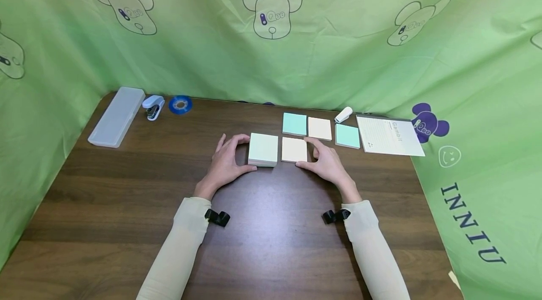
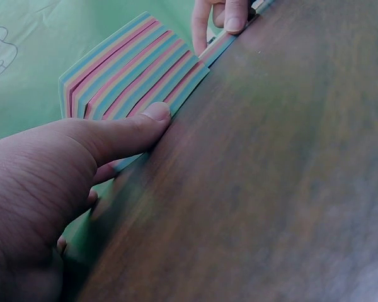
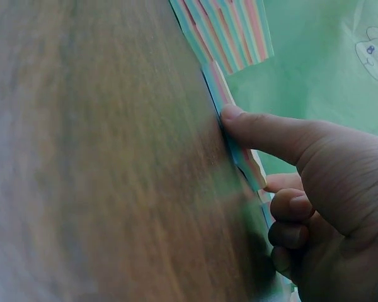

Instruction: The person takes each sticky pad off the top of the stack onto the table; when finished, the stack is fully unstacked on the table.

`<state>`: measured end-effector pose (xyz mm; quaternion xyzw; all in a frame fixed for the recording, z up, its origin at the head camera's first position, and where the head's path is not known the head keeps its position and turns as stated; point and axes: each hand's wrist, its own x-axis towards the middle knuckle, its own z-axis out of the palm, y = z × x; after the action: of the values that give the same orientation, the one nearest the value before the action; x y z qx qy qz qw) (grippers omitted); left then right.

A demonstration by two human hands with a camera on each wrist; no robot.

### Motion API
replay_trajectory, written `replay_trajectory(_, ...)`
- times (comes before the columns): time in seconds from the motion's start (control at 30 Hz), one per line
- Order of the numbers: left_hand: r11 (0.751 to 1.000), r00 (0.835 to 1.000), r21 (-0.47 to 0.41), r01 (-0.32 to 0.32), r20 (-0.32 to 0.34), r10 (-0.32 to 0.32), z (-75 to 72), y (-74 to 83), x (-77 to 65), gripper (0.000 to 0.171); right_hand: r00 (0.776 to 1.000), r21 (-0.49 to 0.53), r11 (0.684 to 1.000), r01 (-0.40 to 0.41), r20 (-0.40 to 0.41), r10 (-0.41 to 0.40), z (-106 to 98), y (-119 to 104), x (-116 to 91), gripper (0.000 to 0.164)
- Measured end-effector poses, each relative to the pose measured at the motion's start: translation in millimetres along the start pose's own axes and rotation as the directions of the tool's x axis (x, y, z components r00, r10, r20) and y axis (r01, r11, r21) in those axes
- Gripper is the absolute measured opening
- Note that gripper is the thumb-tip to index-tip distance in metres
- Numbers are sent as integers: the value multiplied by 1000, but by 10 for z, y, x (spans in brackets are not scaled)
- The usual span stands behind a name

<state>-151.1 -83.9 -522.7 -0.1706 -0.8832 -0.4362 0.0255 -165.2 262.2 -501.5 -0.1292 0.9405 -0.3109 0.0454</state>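
Could not see into the long, translucent whitish plastic case (image 1: 116,117), apparently closed, at far left; with left hand (image 1: 225,163) half spread, gripped a tall, pale-green-topped square paper block (image 1: 263,149) on the brown wooden table (image 1: 271,243); pinched the low, cream-topped square paper pad (image 1: 293,149) just beside it in right hand (image 1: 326,161), likewise half spread; seemed to be aligning, probably called next for light, even pressure
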Motion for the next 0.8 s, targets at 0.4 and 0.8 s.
replay_trajectory(0.4,1000,1000,-2,-1,-1,1,-1,0,0,92,999,18,999,34,-39,-33,47,44,11,88)
replay_trajectory(0.8,1000,1000,-5,-12,-3,12,2,8,-8,92,998,42,998,45,-34,-44,56,109,23,93)
